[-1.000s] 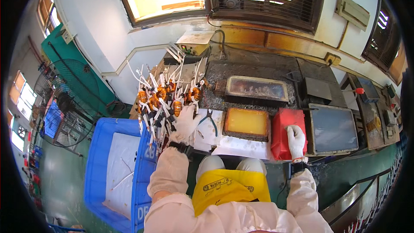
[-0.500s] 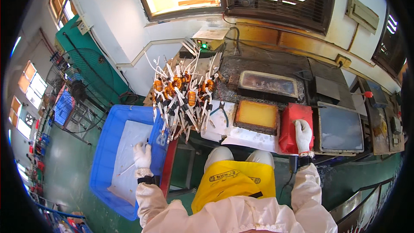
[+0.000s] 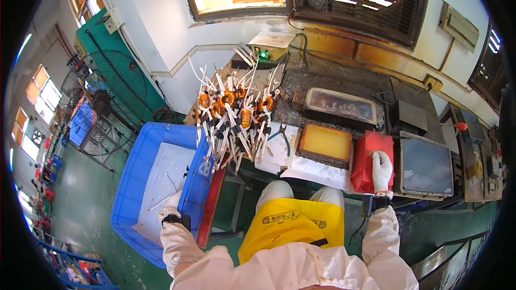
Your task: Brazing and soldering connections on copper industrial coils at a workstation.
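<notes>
My left hand (image 3: 171,201), in a white glove, reaches down inside the blue plastic bin (image 3: 122,188). Its fingers blend into the pale lining and cannot be made out. Close to it, a thin white lead (image 3: 159,202) lies on the lining. On the right, my gloved right hand (image 3: 381,171) is over the red plastic box (image 3: 365,156), its fingers curled in; whatever they hold is hidden. Between the hands, a heap of copper-wound ring coils (image 3: 245,117) with white leads (image 3: 236,142) is piled at the bench's left end.
Pliers with blue handles (image 3: 281,137) lie beside a framed tray of yellow material (image 3: 325,142). Behind stands a glass-topped rectangular tray (image 3: 341,106); right of the red box is a grey-surfaced tray (image 3: 425,164). A device with a green light (image 3: 267,52) stands at the back. A large fan (image 3: 102,102) is left.
My left hand has moved lower and deeper into the blue bin. My right hand stays at the red box. The whole view has shifted slightly.
</notes>
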Motion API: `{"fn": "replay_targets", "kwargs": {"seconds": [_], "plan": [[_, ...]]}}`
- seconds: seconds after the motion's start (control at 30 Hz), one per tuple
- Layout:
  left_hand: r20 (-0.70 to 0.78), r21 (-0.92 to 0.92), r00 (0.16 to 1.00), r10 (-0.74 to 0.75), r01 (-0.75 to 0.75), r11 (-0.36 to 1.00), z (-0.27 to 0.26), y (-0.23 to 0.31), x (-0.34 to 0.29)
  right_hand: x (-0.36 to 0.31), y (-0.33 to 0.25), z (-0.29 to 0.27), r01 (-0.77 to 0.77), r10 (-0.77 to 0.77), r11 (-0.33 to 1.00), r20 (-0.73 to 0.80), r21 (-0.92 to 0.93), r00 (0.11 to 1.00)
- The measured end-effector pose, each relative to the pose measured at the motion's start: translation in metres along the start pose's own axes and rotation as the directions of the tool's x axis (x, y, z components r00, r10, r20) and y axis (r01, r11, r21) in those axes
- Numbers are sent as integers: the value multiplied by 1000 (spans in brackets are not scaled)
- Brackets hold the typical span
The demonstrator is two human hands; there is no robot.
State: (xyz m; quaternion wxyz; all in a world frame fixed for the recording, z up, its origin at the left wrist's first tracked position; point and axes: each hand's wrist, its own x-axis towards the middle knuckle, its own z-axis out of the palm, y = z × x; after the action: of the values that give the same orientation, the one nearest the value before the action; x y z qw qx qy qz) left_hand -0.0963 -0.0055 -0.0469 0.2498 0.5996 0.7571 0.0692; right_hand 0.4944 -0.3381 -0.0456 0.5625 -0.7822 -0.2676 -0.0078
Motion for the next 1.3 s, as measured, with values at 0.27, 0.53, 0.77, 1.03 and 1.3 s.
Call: {"fn": "replay_targets", "kwargs": {"seconds": [0.27, 0.53, 0.77, 1.03, 1.3], "plan": [[-26, 119, 994, 105, -101, 988, 6, 20, 8, 1, -3, -2, 57, -57, 998, -17, -40, 998], [87, -8, 972, 218, -218, 976, 17, 61, 42, -2, -10, 2, 22, -29, 993, -55, -120, 998], [138, -8, 960, 245, -246, 969, 36, 43, 76, -1, -3, 1, 19, -24, 998, -67, -67, 997], [147, -31, 967, 207, -204, 978, 44, 35, 90, -3, -18, 0, -3, -3, 994, -57, -108, 998], [151, -63, 972, 179, -171, 983, 48, 20, 106, -1, -4, -1, 35, -44, 994, -87, -105, 995]]}}
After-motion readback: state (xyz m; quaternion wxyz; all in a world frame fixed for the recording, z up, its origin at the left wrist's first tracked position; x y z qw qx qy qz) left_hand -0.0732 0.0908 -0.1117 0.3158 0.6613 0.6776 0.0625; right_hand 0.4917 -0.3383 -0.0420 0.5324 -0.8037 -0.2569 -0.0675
